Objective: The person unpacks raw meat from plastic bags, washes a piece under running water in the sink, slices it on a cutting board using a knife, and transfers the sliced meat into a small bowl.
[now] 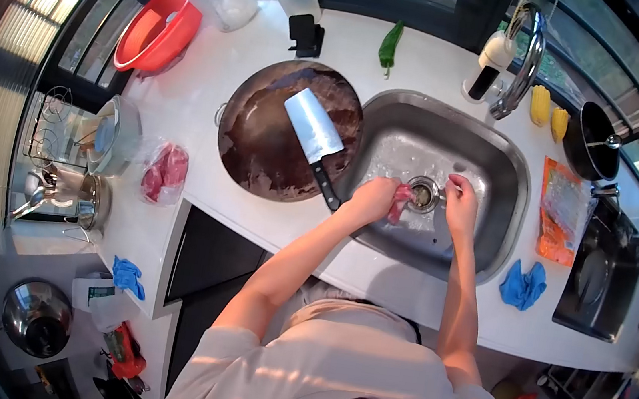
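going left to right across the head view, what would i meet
Red raw meat in clear plastic, round brown-stained metal pan, left bare hand, round metal drain, right bare hand, yellow corn cobs, round black pan

- Held meat (pixel 396 210): pinkish red, streaked paler.
- Sink (pixel 501 244): silver-grey, bright glints.
- Cleaver (pixel 313 125): pale silver-blue blade; black handle, light rivets.
- Round board (pixel 249 154): blotched, dark red-brown patches over greyer brown.
- Counter (pixel 427 56): plain white.
- Pepper (pixel 390 46): solid green.
- Corn (pixel 540 107): yellow.
- Packet (pixel 558 211): orange, with whitish, see-through part.
- Glove-like bundles (pixel 524 285) (pixel 129 277): both bright blue.
- Bagged meat (pixel 172 168): deep pink; bag clear.
- Basin (pixel 181 40): red.
- Pan (pixel 595 139): black.
- Tap (pixel 533 58): shiny chrome.
- Dispenser (pixel 498 52): white, one black panel.
- Shirt (pixel 347 356): pale beige, plain; lighter streaks of light across it.
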{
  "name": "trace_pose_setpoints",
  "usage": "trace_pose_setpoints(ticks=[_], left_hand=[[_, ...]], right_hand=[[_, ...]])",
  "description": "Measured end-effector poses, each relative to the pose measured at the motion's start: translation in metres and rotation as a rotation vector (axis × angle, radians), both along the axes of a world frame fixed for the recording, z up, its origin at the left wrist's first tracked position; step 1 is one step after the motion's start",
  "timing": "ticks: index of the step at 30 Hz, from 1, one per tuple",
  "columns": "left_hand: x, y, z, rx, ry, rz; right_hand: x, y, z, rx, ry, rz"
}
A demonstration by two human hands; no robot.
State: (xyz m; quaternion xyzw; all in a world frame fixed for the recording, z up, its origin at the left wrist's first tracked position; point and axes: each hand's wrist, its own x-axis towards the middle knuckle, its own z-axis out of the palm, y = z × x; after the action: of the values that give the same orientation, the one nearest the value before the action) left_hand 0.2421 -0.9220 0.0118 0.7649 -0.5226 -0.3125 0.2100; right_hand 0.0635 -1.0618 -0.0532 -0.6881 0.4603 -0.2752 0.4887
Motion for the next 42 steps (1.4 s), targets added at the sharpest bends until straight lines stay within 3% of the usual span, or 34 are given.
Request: trace_pose_setpoints(ticks=[1,4,7,9,10,13,15,16,19,20,21,23,26,28,30,32,36,39,40,42], left_hand=[[0.000,0.002,0.012,0.072,-0.017,0.004],[0.015,0.010,0.021,-0.108,-0.016,0.116],[0.058,0.023,0.051,-0.287,0.266,0.207],[0.101,0.030,0.062,-0.350,0.296,0.146],[0.113,0.041,0.091,-0.296,0.289,0.208],[0.163,0.065,0.116,-0.407,0.220,0.315],[0.213,0.075,0.095,-0.623,0.027,0.217],[0.225,0.080,0.081,-0.685,0.073,0.220],[0.239,0.103,0.039,-0.720,-0.040,0.049],[0.237,0.115,0.032,-0.721,-0.136,-0.041],[0.239,0.125,0.011,-0.661,-0.020,-0.113],[0.232,0.148,0.011,-0.680,-0.418,-0.276],[0.230,0.167,0.002,-0.604,-0.045,0.062],[0.233,0.159,-0.001,-0.514,-0.170,0.370],[0.232,0.145,-0.001,-0.385,-0.368,0.493],[0.229,0.129,0.002,-0.323,-0.319,0.461],[0.226,0.106,0.005,-0.263,-0.166,0.426],[0.222,0.100,0.004,-0.353,0.094,0.470],[0.220,0.096,0.005,-0.417,0.071,0.448],[0.220,0.093,0.020,-0.397,0.380,0.440]], right_hand=[[-0.004,0.010,0.005,-0.015,0.036,-0.006],[0.004,0.041,0.024,-0.192,0.108,0.019],[0.044,0.089,0.038,-0.151,0.061,0.193],[0.084,0.126,0.064,-0.239,-0.020,0.377],[0.105,0.140,0.071,-0.308,-0.031,0.462],[0.158,0.169,0.084,-0.460,0.171,0.545],[0.178,0.175,0.083,-0.407,0.312,0.408],[0.180,0.173,0.083,-0.378,0.385,0.340],[0.165,0.167,0.075,-0.464,0.386,0.112],[0.156,0.165,0.078,-0.365,0.333,0.091],[0.150,0.164,0.092,-0.267,0.280,0.070],[0.143,0.163,0.104,-0.205,0.272,0.027],[0.135,0.155,0.105,-0.231,0.299,-0.012],[0.140,0.152,0.107,-0.172,0.302,-0.051],[0.150,0.150,0.107,-0.170,0.224,-0.014],[0.157,0.151,0.103,-0.226,0.079,0.090],[0.172,0.151,0.098,-0.144,0.082,0.164],[0.175,0.146,0.096,-0.258,0.036,0.204],[0.175,0.143,0.098,-0.209,0.077,0.217],[0.173,0.139,0.108,-0.105,0.164,0.237]])
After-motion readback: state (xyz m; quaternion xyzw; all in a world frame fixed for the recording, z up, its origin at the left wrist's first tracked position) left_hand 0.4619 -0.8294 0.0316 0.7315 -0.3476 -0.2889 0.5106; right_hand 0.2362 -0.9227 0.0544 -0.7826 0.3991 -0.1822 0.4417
